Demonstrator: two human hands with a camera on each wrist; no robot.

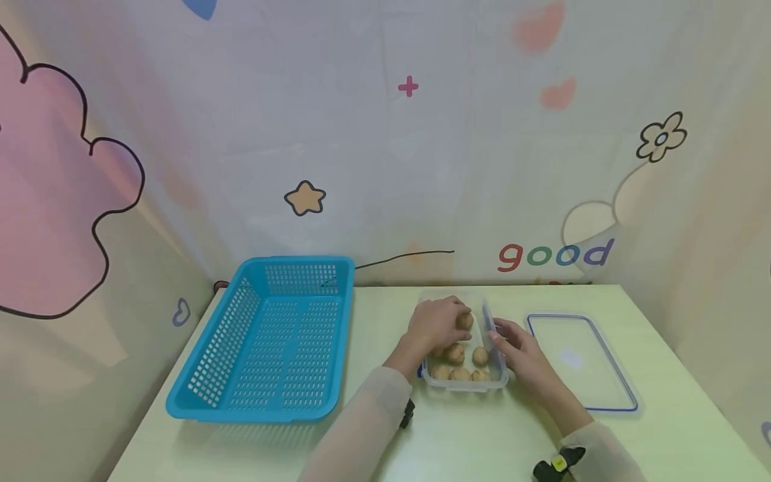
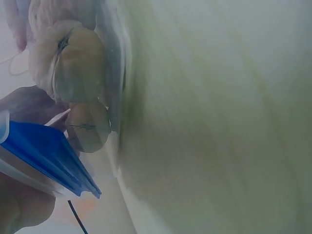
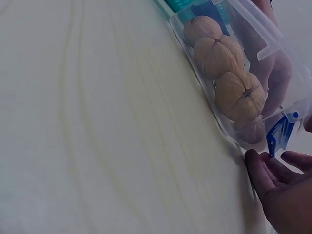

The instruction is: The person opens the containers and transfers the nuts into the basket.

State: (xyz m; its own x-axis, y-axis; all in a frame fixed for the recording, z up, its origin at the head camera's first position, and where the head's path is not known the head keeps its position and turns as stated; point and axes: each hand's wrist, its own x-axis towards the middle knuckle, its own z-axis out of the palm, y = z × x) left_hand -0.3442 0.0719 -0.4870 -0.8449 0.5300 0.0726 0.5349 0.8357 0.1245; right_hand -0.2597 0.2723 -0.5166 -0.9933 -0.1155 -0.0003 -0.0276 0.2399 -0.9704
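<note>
A clear plastic container (image 1: 466,386) with blue latches holds several walnuts (image 1: 455,353). My left hand (image 1: 435,323) reaches in over its left wall, and its thumb and fingers pinch a walnut (image 1: 464,321) near the far end. At the right wall my right hand (image 1: 523,351) holds the container, thumb and fingertips at the rim. In the right wrist view the right hand's fingertips (image 3: 252,158) are right by a blue latch (image 3: 280,134), with walnuts (image 3: 240,96) showing through the wall. The left wrist view shows more walnuts (image 2: 78,63) behind the wall and a blue latch (image 2: 46,151).
A blue plastic basket (image 1: 342,335) stands at the left of the table (image 1: 476,442). To the right of the container lies a clear lid (image 1: 602,368) with a blue seal. A printed curtain (image 1: 373,147) hangs behind the table.
</note>
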